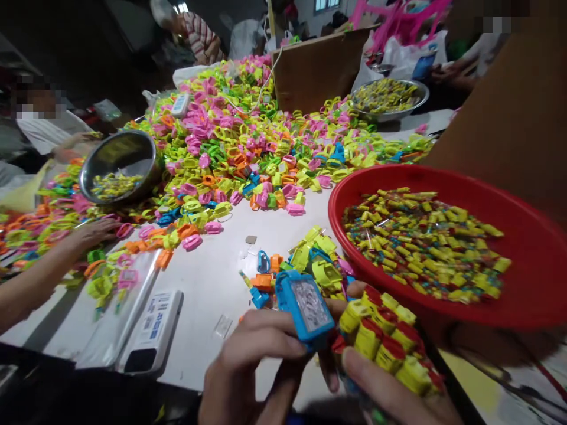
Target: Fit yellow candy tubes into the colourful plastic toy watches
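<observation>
My left hand is closed on a blue plastic toy watch with a clear window on its face, held up over the table. Close beside it, my right hand grips a bunch of small yellow-and-red wrapped candies, its thumb pressed against them. Behind both hands lies a small heap of yellow, blue and orange toy watches on the white table. A loose clear square piece rests left of my hands.
A red basin of wrapped candies stands at right. Multicoloured toy watches are piled across the back. Steel bowls hold candies. A white boxy device and plastic bags lie at left. A co-worker's arm reaches in; other people sit behind.
</observation>
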A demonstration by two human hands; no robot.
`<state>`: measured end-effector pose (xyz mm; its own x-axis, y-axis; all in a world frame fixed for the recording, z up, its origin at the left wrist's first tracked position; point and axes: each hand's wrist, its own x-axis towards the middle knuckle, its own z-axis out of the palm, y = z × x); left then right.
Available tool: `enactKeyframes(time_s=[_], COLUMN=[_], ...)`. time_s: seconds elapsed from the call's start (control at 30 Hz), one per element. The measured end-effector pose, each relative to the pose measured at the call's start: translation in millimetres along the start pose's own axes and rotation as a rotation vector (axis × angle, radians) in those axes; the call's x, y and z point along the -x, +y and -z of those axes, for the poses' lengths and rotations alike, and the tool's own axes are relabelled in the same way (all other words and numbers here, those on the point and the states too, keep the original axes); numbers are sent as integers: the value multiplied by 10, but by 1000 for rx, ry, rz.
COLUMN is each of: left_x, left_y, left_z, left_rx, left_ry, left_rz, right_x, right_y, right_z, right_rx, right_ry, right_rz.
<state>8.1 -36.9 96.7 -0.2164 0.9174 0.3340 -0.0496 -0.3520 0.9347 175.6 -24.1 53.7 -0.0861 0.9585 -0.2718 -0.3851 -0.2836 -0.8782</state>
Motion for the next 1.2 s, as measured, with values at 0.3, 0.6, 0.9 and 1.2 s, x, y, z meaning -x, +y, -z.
enactKeyframes(time_s=[0.3, 0.6, 0.9, 1.2], left_x=[-69, 62, 66, 137], left_y=[-68, -242, -355, -376], left_z=[8, -199, -154, -120], left_rx=[700, 476, 282, 118], left_ry=[-5, 183, 295, 221], left_rz=[693, 699, 635, 549], right_x=[17, 26, 28, -28], right_y=[-314, -319, -238, -230], right_z=[-183, -187, -79, 49], right_rx=[-312, -235, -261, -190], right_ry=[88, -14, 132, 70], right_rz=[-203, -199, -85, -105])
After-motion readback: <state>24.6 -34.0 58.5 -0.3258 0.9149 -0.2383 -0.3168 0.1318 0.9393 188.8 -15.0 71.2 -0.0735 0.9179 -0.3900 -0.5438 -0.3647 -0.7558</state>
